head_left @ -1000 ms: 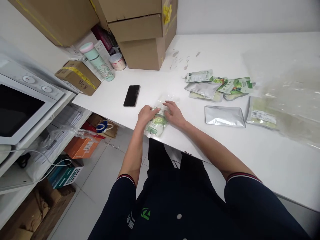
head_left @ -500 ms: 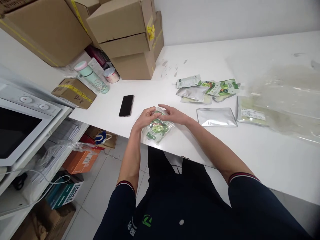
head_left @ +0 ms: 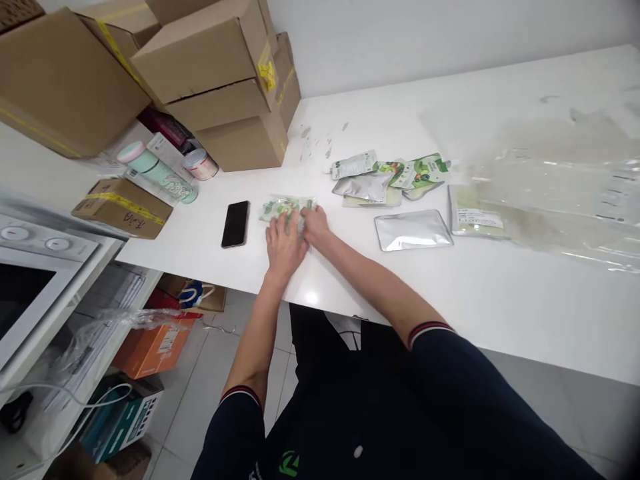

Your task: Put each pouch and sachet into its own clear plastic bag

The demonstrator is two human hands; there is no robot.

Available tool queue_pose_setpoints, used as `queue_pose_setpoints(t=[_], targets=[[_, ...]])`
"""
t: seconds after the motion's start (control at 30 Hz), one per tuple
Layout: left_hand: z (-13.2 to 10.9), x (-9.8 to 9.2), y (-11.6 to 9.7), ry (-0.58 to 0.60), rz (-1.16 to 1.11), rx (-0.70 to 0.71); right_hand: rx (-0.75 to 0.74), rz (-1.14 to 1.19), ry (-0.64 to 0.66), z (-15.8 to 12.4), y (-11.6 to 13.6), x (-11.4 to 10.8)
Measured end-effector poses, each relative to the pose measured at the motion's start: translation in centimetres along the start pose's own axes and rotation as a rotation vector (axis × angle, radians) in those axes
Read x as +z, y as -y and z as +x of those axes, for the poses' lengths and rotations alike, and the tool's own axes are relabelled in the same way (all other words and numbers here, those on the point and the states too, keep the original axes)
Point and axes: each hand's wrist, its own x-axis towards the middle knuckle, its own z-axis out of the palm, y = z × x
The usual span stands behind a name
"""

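A green-and-white printed pouch in a clear plastic bag (head_left: 277, 206) lies on the white table (head_left: 345, 280). My left hand (head_left: 287, 247) rests palm down on its near edge with the fingers spread. At the bag's right end, my right hand (head_left: 315, 225) has its fingers curled onto the plastic, the fingertips partly hidden. To the left lies a black phone (head_left: 235, 224). A plain silver pouch (head_left: 414, 230) is to the right of my hands, and a pile of printed spout pouches (head_left: 390, 179) sits beyond it.
A large clear plastic bag (head_left: 560, 193) spreads over the right side, partly covering a labelled flat pouch (head_left: 475, 212). Cardboard boxes (head_left: 225, 100) are stacked at the back left, near a mint bottle (head_left: 160, 175) and a small tin (head_left: 201, 164). A microwave (head_left: 45, 280) stands at far left.
The bagged pouch has gone from between both hands near the table edge to lying flat farther in. My left hand has spread over it; the view has shifted slightly right.
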Motion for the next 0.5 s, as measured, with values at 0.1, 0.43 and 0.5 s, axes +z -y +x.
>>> queue_pose_setpoints(t=[0.1,0.43,0.5], targets=[[1.9,2.0,3.1,0.047,-0.012,-0.063,0.125,0.094,-0.107,0.3,0.3,2.1],[3.7,3.2,10.0,0.137,-0.242,-0.035,-0.227,-0.691,0.188,-7.7,8.7,-12.5],[3.7,2.8,10.4,0.16,-0.288,-0.016,-0.474,-1.129,-0.098,-9.5,11.8,-18.0]])
